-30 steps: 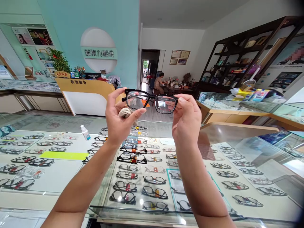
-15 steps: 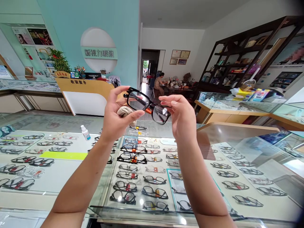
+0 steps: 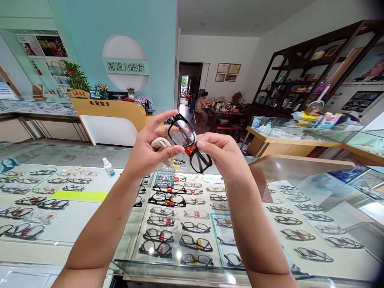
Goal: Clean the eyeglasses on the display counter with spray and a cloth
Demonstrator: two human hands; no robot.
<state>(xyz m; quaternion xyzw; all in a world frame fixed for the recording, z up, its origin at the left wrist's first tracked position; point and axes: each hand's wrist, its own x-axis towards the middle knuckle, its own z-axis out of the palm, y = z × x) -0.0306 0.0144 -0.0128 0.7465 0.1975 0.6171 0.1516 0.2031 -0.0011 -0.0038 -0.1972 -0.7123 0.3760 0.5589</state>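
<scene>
Black-framed eyeglasses (image 3: 194, 141) with an orange-red tag at the bridge are held up over the glass display case, tilted down to the right. My left hand (image 3: 153, 146) grips the upper-left end of the frame and also has a beige cloth (image 3: 162, 145) tucked in its palm. At the bridge, the thumb and fingers of my right hand (image 3: 220, 152) pinch the glasses. The right lens hangs below those fingertips.
Rows of eyeglasses (image 3: 196, 242) lie in the display case (image 3: 132, 240) below. A small white spray bottle (image 3: 108, 167) stands on the left. A seated person (image 3: 201, 105) is at a far table, and a wooden counter (image 3: 270, 146) stands to the right.
The glasses have turned, their right end dropping lower. My right hand has shifted from near the right end to the bridge and now pinches it.
</scene>
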